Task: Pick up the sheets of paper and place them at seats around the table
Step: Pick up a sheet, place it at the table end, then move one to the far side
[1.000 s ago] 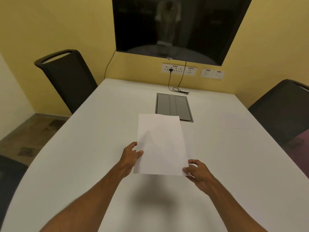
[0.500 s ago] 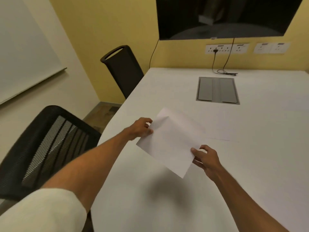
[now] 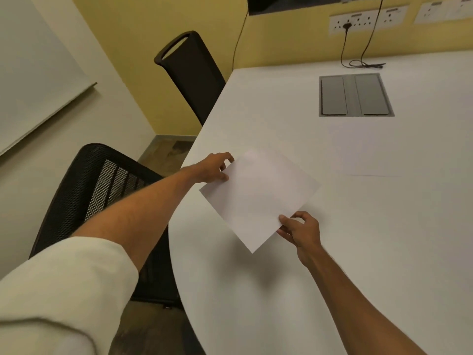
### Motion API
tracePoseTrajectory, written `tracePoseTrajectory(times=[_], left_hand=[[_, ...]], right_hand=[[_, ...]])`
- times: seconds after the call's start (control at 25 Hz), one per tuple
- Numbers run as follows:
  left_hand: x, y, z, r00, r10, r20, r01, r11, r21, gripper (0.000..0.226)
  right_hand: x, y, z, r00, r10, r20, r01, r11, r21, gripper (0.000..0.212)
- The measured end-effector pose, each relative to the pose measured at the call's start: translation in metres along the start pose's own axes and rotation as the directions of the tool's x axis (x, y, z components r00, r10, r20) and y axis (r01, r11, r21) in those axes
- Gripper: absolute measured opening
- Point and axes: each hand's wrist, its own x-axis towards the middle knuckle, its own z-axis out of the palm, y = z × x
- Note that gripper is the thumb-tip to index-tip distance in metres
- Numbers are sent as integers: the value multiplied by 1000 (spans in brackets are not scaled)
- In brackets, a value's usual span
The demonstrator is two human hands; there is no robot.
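Note:
A blank white sheet of paper point(image 3: 258, 198) hangs just above the white table point(image 3: 256, 303), turned at an angle near the table's left edge. My left hand point(image 3: 213, 169) pinches its upper left edge. My right hand point(image 3: 300, 230) pinches its lower right edge. A shadow lies on the table under the sheet. Another sheet point(image 3: 368, 152), very faint against the tabletop, lies flat to the right, below the grey hatch.
A black mesh chair point(image 3: 102, 196) stands at the table's left side, close to the sheet. A second black chair point(image 3: 192, 73) stands farther back by the yellow wall. A grey cable hatch point(image 3: 355, 94) is set in the tabletop. Wall sockets point(image 3: 358, 20) with black cables are behind.
My view has swung left, bringing the mesh chair into sight. Both hands have carried the sheet toward the table's left edge and turned it to an angle.

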Motion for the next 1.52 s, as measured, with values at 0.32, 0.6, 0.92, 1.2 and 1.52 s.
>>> tracePoseTrajectory(times=[0.32, 0.6, 0.92, 1.2, 1.52], left_hand=[[70, -86, 45, 944, 260, 202, -285, 953, 105, 45], [112, -142, 72, 918, 306, 251, -340, 934, 105, 51], [132, -169, 89, 867, 354, 352, -407, 909, 88, 76], [136, -178, 94, 858, 379, 346, -441, 890, 119, 52], [149, -181, 84, 815, 404, 415, -495, 858, 138, 71]], right_hand=[[14, 101, 90, 951, -13, -310, 2, 999, -37, 25], [26, 149, 144, 878, -90, -471, -20, 974, -224, 31], [27, 170, 160, 843, -165, -511, -73, 908, -413, 35], [27, 173, 170, 835, -159, -526, -131, 872, -472, 55], [21, 167, 165, 910, -149, -386, -173, 711, -682, 95]])
